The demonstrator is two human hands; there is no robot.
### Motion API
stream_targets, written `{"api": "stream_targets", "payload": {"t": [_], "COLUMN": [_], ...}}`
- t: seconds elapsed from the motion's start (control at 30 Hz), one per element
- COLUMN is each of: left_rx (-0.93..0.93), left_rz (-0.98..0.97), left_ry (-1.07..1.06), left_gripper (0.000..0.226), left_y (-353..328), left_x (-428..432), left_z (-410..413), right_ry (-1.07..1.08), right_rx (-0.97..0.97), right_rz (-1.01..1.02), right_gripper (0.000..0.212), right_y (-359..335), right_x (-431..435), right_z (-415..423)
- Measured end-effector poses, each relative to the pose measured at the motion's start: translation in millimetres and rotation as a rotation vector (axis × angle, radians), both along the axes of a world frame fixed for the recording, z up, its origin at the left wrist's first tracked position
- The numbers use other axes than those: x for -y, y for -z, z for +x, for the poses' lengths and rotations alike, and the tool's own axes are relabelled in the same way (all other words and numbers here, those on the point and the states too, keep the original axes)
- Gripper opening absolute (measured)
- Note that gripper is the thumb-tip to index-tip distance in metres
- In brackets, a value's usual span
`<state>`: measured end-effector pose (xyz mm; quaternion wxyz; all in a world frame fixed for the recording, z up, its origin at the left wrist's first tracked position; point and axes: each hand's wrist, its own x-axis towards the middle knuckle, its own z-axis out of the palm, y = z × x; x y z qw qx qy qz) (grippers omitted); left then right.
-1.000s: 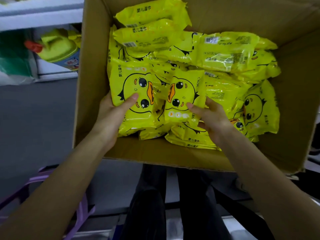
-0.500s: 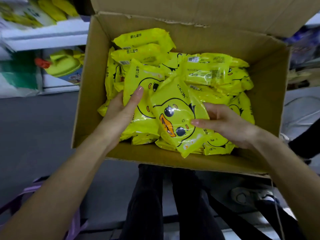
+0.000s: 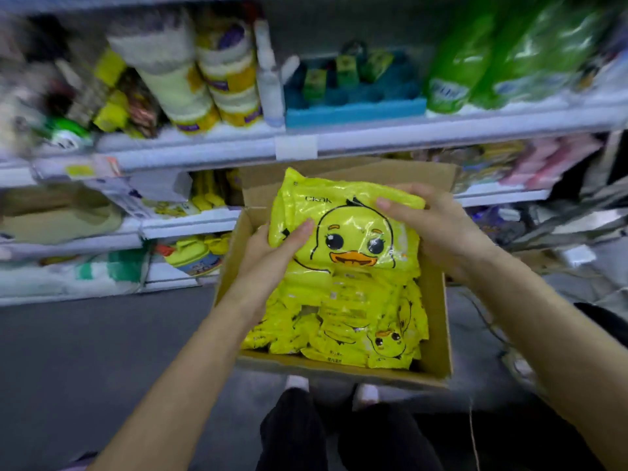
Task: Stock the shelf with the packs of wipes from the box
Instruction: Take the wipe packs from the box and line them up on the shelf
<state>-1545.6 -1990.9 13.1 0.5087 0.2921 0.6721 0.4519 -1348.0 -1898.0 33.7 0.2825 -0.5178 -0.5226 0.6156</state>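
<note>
From the head camera, both hands hold up a shiny yellow plastic pack of wipes with a duck face (image 3: pixel 350 232), just above the open brown cardboard box (image 3: pixel 438 334). The left hand (image 3: pixel 268 256) grips the pack's left edge, thumb on the front. The right hand (image 3: pixel 438 229) has its fingers curled over the top right corner. More yellow duck packs (image 3: pixel 339 328) lie piled in the box. Behind it stands the white metal shelf (image 3: pixel 373 137), full of blurry goods.
</note>
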Motion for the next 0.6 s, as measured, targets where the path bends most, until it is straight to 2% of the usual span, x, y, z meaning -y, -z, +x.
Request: {"api": "stream_targets", "payload": {"t": [0.07,0.13,0.27,0.33,0.5,0.6], "left_rx": [0.007,0.045,-0.043,-0.082,-0.102,-0.112], "left_rz": [0.038,0.112,0.264,0.333,0.465,0.526], "left_ry": [-0.07,-0.127,-0.109,-0.087,-0.009,-0.019], "left_gripper": [0.029,0.022,0.033,0.034,0.028,0.03], "left_y": [-41.3,-82.9,-168.5,-208.9,-292.5,-332.7], "left_x": [-3.7,-9.1,-18.2,-19.2,-17.9,-19.8], "left_z": [5.3,7.1,10.9,11.9,16.0,20.4], "right_ry": [-0.027,-0.114,-0.138,-0.138,-0.16,-0.143], "right_rx": [-0.072,-0.022,-0.051,-0.092,-0.215,-0.188], "right_rz": [-0.044,0.003,0.156,0.189,0.162,0.294], "right_gripper": [0.063,0.062,0.027,0.021,0.022,0.038], "right_y": [-37.7,-80.2,-166.8,-207.3,-287.2,-324.4], "right_x": [2.7,3.8,-3.1,-4.8,-3.3,-5.1], "right_z": [6.0,11.6,21.3,25.2,38.5,38.9]}}
